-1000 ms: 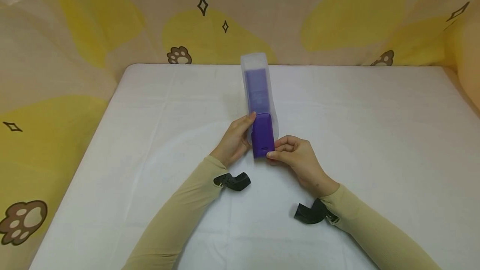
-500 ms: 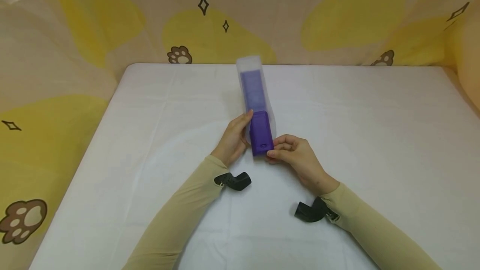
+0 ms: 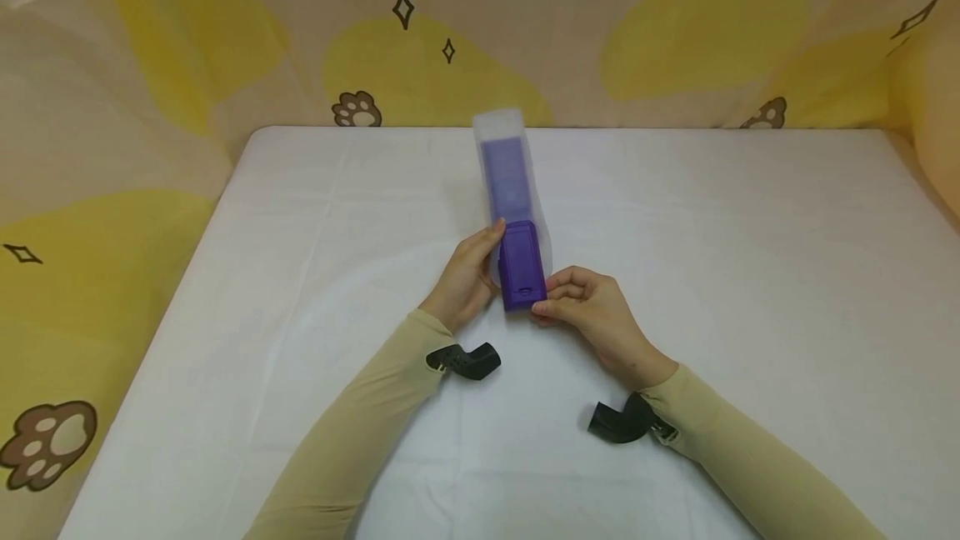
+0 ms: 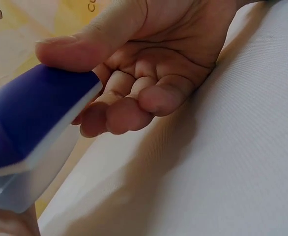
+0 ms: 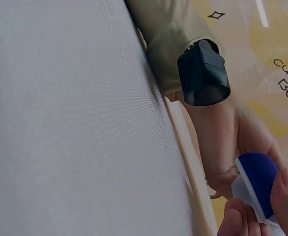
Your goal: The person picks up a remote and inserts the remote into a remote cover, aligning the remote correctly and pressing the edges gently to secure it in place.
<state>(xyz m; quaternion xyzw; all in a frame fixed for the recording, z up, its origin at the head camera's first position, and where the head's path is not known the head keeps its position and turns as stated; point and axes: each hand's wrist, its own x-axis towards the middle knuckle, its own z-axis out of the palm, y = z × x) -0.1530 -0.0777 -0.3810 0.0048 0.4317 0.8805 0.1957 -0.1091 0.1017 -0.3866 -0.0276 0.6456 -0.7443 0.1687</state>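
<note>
A long, narrow case with frosted see-through plastic (image 3: pixel 510 182) is held between both hands over the table, its far end leaning a little left. At its near end is a solid purple cover (image 3: pixel 522 265) with a small notch; more purple shows through the frosted part. My left hand (image 3: pixel 468 273) holds the left side, thumb on the purple edge; in the left wrist view its other fingers curl under the case. My right hand (image 3: pixel 588 311) pinches the near right corner, thumb on the purple face. In the right wrist view its thumb (image 5: pixel 286 201) presses the purple cover's end.
A white cloth covers the table (image 3: pixel 712 273). Behind it and at the left hangs a yellow and beige printed curtain (image 3: pixel 480 32) with paw prints. Black wrist mounts sit on the left sleeve (image 3: pixel 360 440) and right sleeve (image 3: pixel 757 448).
The case's far end has swung slightly left, and the purple face has turned a bit more upward. Both hands keep their holds, and the last half second shows almost no movement.
</note>
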